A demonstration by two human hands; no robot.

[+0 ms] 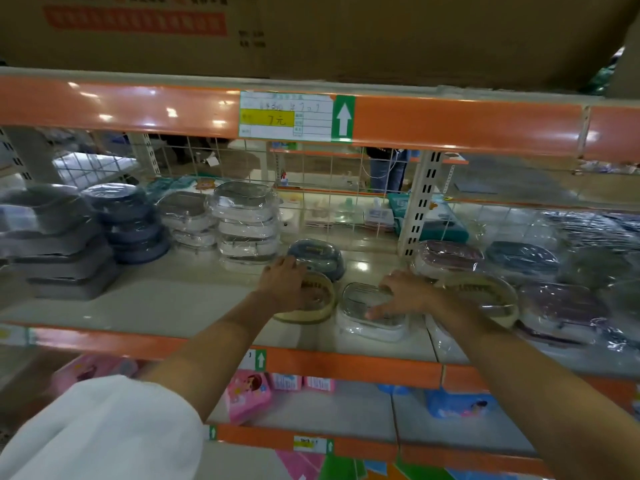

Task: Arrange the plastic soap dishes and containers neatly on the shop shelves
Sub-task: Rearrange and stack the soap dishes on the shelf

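On the middle shelf [194,299], my left hand [289,280] rests over a cream oval soap dish [317,306], fingers curled on its rim. Behind that dish sits a dark blue-grey oval dish [317,256]. My right hand [403,294] lies on a clear-wrapped white rectangular soap dish [370,313], with fingers spread across its top. A second cream oval dish [485,297] sits just right of my right wrist. A stack of wrapped white dishes [247,225] stands at the back.
Grey trays [59,244] and dark blue round dishes [128,223] are stacked at the left. Wrapped purple and blue dishes [540,275] crowd the right. An orange shelf edge [346,367] runs in front; pink items [246,396] lie on the shelf below. A cardboard box [311,32] sits overhead.
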